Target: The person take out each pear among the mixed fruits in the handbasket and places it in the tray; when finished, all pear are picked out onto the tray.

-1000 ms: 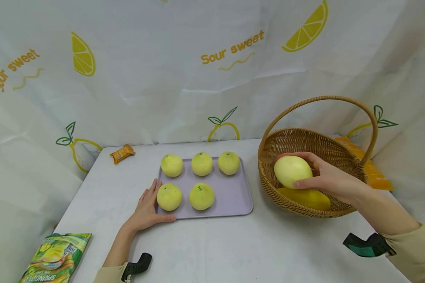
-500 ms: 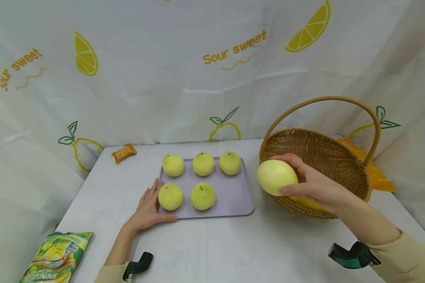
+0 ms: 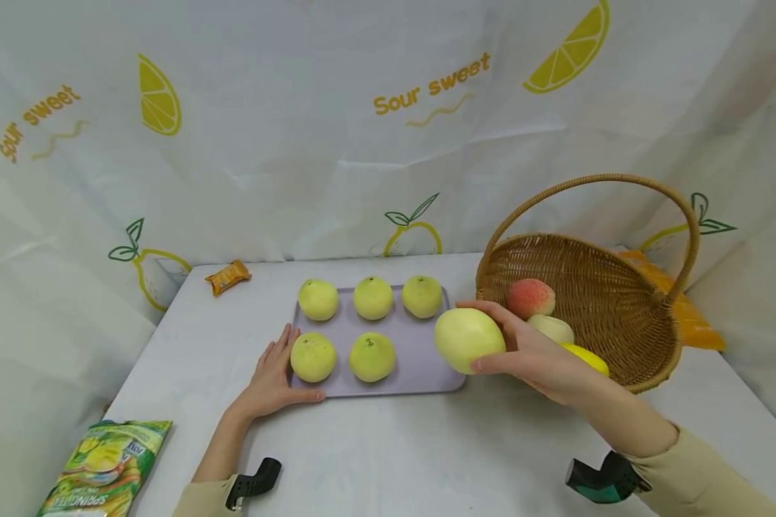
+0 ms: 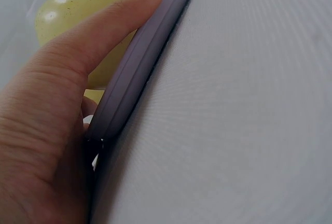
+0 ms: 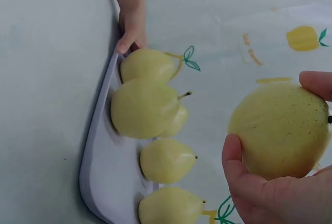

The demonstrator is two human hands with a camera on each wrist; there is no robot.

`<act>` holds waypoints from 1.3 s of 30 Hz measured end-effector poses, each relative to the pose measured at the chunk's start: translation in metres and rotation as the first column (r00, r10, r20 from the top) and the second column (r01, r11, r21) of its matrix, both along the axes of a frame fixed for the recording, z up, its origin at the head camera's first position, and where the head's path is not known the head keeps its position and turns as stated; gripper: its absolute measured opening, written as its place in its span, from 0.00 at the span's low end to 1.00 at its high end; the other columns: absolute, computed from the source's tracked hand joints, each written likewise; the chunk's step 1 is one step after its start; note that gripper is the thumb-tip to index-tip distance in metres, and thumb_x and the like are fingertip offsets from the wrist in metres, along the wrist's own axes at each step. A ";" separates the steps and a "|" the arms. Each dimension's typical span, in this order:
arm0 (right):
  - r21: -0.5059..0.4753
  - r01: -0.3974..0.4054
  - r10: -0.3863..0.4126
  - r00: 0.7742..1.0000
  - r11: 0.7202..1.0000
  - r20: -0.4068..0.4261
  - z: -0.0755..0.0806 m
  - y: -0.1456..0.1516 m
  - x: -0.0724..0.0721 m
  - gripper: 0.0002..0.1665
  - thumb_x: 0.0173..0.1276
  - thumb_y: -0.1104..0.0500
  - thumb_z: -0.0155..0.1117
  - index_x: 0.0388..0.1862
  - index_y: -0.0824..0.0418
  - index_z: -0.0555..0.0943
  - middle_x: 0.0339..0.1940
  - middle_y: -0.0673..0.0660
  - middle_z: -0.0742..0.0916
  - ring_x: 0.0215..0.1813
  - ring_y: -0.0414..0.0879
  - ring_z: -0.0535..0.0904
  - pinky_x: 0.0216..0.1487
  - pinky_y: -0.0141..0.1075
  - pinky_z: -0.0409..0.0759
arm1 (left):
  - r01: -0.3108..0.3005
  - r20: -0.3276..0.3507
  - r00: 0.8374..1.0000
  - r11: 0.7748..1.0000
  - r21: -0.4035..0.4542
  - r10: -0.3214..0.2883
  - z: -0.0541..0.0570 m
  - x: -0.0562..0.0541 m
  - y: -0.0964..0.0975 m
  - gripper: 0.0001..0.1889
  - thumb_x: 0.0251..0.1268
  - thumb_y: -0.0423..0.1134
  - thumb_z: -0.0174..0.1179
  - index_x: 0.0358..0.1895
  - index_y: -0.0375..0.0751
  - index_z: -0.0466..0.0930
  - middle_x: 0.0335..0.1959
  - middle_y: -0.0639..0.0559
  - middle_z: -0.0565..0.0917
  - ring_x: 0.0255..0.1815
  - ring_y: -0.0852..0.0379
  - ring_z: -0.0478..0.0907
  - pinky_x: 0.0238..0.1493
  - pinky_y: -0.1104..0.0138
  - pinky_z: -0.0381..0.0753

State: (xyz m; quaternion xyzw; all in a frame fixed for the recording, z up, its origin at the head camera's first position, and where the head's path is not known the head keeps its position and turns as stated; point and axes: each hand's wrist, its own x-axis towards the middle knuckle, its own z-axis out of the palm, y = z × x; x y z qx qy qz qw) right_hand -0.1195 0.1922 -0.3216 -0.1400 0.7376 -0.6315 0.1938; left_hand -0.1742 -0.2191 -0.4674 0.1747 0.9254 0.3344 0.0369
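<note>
My right hand (image 3: 530, 355) holds a yellow-green pear (image 3: 468, 341) between thumb and fingers, in the air over the tray's right end. Its dark stem end shows in the right wrist view, where the pear (image 5: 282, 130) is clear of the others. The lilac tray (image 3: 427, 370) bears several pears (image 3: 371, 357) in two rows. At its near left corner my left hand (image 3: 268, 380) touches it with extended fingers along the left side. In the left wrist view, the left thumb (image 4: 114, 22) lies against the tray's near rim (image 4: 135, 63).
A wicker basket (image 3: 611, 309) with a tall handle stands tilted at the right, holding a peach (image 3: 530, 298), a pale fruit (image 3: 552, 328) and a yellow fruit (image 3: 587, 357). Around the table lie an orange wrapped snack (image 3: 228, 277), a green packet (image 3: 106, 467) and an orange packet (image 3: 692, 323).
My right hand has carried the pear leftward out of the basket to the tray's right end. The peach and pale fruit in the basket are now uncovered. My left hand has stayed at the tray.
</note>
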 end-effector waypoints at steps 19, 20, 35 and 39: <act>0.152 0.052 -0.054 0.998 0.987 0.015 -0.047 -0.034 -0.006 0.45 0.58 0.54 0.72 0.73 0.52 0.63 0.66 0.59 0.73 0.61 0.54 0.69 0.60 0.46 0.67 | 0.012 -0.001 1.000 1.000 0.002 -0.012 0.000 -0.002 -0.001 0.69 0.40 0.62 0.75 0.78 0.35 0.38 0.79 0.39 0.36 0.78 0.40 0.34 0.73 0.45 0.32; 0.159 0.062 -0.066 0.998 0.985 0.017 -0.050 -0.036 -0.007 0.45 0.58 0.54 0.72 0.73 0.52 0.63 0.66 0.59 0.73 0.61 0.54 0.69 0.60 0.46 0.67 | 0.014 -0.004 1.000 1.000 0.003 -0.014 -0.001 -0.002 -0.001 0.68 0.41 0.62 0.75 0.78 0.34 0.39 0.79 0.38 0.37 0.78 0.39 0.35 0.73 0.45 0.32; 0.206 0.232 -0.222 0.972 0.951 -0.073 -0.085 -0.049 -0.025 0.43 0.54 0.56 0.73 0.67 0.61 0.66 0.63 0.62 0.75 0.61 0.56 0.70 0.59 0.46 0.68 | 0.001 -0.001 1.000 1.000 -0.009 -0.001 -0.003 -0.002 -0.002 0.68 0.40 0.62 0.75 0.78 0.35 0.39 0.79 0.37 0.37 0.78 0.36 0.34 0.73 0.44 0.33; 0.250 0.243 -0.220 0.969 0.937 -0.114 -0.089 -0.048 -0.028 0.42 0.55 0.54 0.73 0.68 0.59 0.69 0.59 0.61 0.76 0.52 0.53 0.72 0.49 0.40 0.72 | 0.002 -0.002 1.000 1.000 -0.011 -0.002 -0.002 -0.002 -0.001 0.68 0.40 0.62 0.75 0.78 0.35 0.39 0.79 0.37 0.38 0.78 0.36 0.35 0.73 0.44 0.33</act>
